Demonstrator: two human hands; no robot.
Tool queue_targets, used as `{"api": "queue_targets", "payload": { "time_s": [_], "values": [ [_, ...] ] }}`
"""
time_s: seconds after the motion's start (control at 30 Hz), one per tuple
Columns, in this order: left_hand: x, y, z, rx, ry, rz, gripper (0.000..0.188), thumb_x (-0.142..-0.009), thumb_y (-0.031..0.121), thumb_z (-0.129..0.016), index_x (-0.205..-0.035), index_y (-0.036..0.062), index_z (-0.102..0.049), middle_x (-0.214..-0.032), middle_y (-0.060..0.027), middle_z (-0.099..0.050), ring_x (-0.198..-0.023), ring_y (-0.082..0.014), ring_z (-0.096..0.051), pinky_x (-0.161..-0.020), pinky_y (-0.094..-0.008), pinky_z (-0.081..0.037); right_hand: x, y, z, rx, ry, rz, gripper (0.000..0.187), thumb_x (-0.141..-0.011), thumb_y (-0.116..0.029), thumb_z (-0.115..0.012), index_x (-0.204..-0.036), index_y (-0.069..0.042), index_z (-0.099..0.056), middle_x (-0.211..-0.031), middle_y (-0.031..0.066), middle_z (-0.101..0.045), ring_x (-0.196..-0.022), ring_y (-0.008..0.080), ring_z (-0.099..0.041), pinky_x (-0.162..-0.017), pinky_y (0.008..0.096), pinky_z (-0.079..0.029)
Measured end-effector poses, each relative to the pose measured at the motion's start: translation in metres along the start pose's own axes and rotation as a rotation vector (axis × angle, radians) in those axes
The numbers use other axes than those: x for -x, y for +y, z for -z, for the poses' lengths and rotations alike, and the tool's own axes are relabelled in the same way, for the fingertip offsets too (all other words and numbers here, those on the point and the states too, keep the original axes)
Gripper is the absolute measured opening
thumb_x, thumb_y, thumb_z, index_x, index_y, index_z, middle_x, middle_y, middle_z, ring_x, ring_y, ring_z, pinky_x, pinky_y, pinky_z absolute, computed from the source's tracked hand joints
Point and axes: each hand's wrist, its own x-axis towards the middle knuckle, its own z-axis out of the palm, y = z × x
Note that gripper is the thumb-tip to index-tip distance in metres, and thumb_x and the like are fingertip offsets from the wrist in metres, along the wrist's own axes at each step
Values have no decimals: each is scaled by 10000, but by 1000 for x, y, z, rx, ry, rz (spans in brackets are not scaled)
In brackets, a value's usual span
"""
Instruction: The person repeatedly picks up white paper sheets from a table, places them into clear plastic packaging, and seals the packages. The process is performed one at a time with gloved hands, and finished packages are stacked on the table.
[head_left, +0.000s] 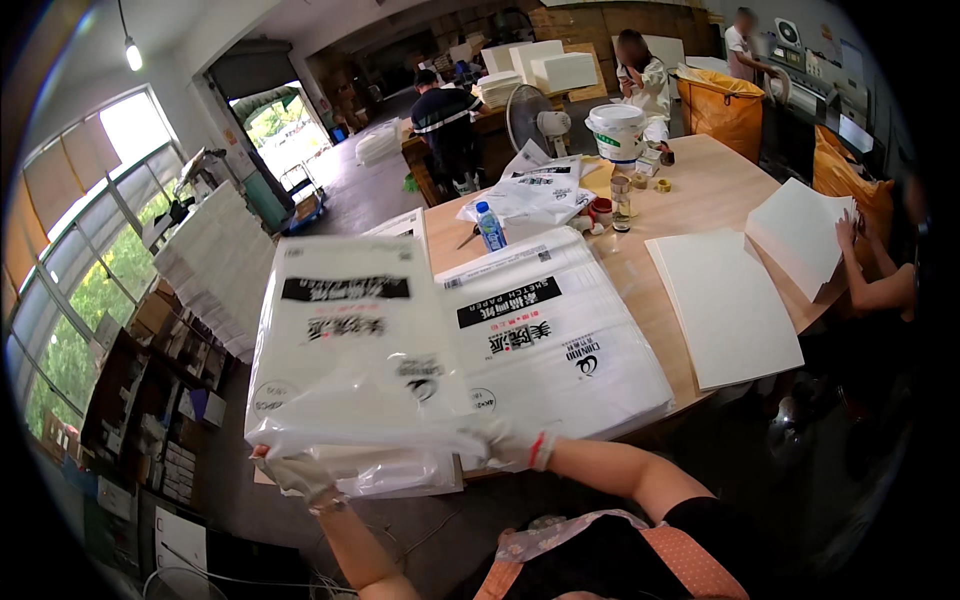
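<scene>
A clear plastic bag of white paper (345, 345) with black printing is tilted up over the left part of the table. My left hand (297, 476), in a pale work glove, grips its near left corner with bent fingers. At the near right corner, my right hand (508, 446), gloved too and with a red band at the wrist, holds the bag's edge; its fingertips are blurred. Beside it on the right lies a stack of similar printed plastic bags (600, 350). Under my hands, more plastic-wrapped paper (390, 472) shows at the table's near edge.
A blue-capped bottle (490, 228), tape rolls (663, 185), a white bucket (616, 133) and a fan (530, 118) stand farther back. Loose white sheets (722, 310) lie to the right, where a person's hands (850, 232) hold paper. Stacked white sheets (215, 270) rise at the left.
</scene>
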Motion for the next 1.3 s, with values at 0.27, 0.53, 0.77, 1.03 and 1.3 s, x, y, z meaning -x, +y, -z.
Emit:
{"api": "queue_targets", "payload": {
  "time_s": [0.27, 0.53, 0.77, 1.03, 1.3],
  "values": [
    [2, -207, 163, -1216, -639, 267, 289, -832, 262, -518, -1029, 55, -562, -975, -160, -597, -827, -294, -597, -707, -410, -525, 10, 15, -31, 472, 24, 174, 367, -931, -312, -497, -1125, 0, -499, -825, 43, -579, -745, 117, -603, -626, 269, -509],
    [208, -107, 139, -714, -558, 844, 247, -825, 199, -553, -1009, 36, -555, -949, -152, -603, -796, -270, -604, -685, -381, -525, 256, -36, 208, 1510, 1367, 412, 561, -766, -275, -648, -1216, -12, -441, -1200, 218, -485, -1075, 328, -498, -936, 413, -405],
    [325, -39, 99, -737, -1392, 975, 217, -819, 145, -584, -992, 19, -548, -925, -146, -609, -769, -250, -610, -666, -356, -525, 339, -24, 301, 1778, 1360, -237, 855, -729, -549, -617, -1325, -2, -341, -1227, 213, -487, -1142, 364, -453, -977, 412, -356],
    [391, 52, -19, -319, -1691, 841, 167, -825, 70, -594, -962, -4, -533, -889, -130, -613, -745, -212, -616, -651, -316, -520, 350, -53, 280, 1939, 1047, -325, 874, -736, -586, -585, -1362, -38, -316, -1236, 180, -492, -1105, 352, -469, -948, 427, -372],
    [467, 143, -65, 112, -1839, 796, 118, -866, 75, -558, -956, 2, -534, -833, -61, -607, -751, -126, -589, -670, -260, -489, 362, -51, 341, 1684, 1149, 44, 384, -851, -372, -506, -1081, -67, -539, -864, 208, -629, -836, 382, -594, -744, 463, -467]
  ]
}}
